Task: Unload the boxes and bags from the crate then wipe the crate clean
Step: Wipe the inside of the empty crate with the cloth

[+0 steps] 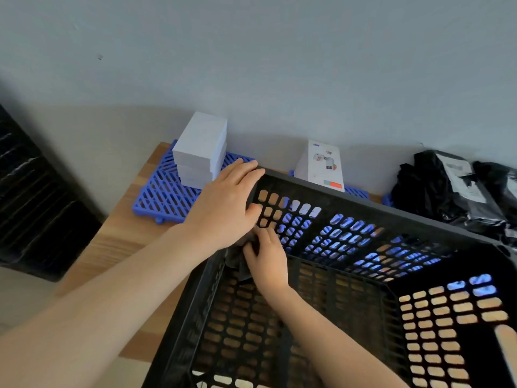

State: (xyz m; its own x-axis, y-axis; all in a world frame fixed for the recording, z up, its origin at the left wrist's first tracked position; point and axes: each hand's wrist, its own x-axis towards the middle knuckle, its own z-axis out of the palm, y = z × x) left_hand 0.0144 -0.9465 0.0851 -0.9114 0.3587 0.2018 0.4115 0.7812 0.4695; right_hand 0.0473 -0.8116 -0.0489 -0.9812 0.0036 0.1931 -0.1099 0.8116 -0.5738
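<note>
Soft, diffuse, moderately bright light. The wall (pixel 279 65) darkens to a broad, blurred shadow band near its base. Perforations of the black crate (pixel 363 208) glow blue and tan against its dark, underexposed walls. Wide-angle distortion bows the crate rim and spreads the left forearm (pixel 84 317); fine detail is soft throughout, most at the margins.

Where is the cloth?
In the head view, the dark cloth sits inside the black crate's far-left corner, gripped by the right hand, below the left hand.
</note>
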